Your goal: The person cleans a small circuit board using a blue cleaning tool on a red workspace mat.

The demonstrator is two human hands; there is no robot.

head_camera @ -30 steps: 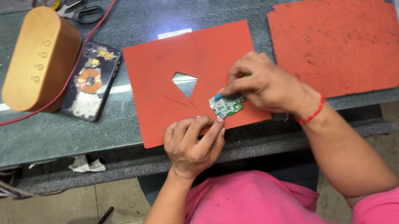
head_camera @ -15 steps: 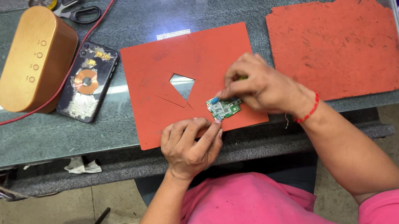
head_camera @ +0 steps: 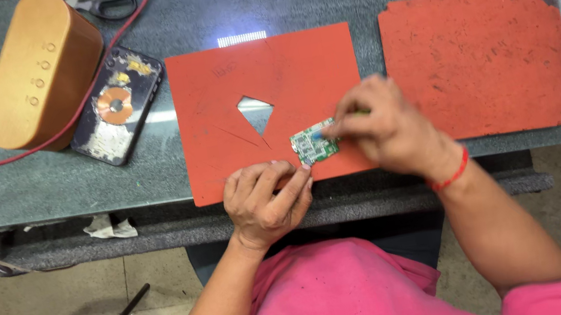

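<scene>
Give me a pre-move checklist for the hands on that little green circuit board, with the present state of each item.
1. Board support: the green circuit board lies on the red mat with the cut-out, near its front edge. Ok.
2. Left hand: fingertips press at the board's near corner. Ok.
3. Right hand: fingers pinch something thin at the board's right edge; what it is, cannot tell.
4. Mat position: its front edge reaches the rim of the glass table. Cannot tell if it overhangs.
5. Neighbours: the opened phone and tan speaker lie well left, apart from both hands. Ok.
6. Second red mat: right of the hands, bare. Ok.
</scene>
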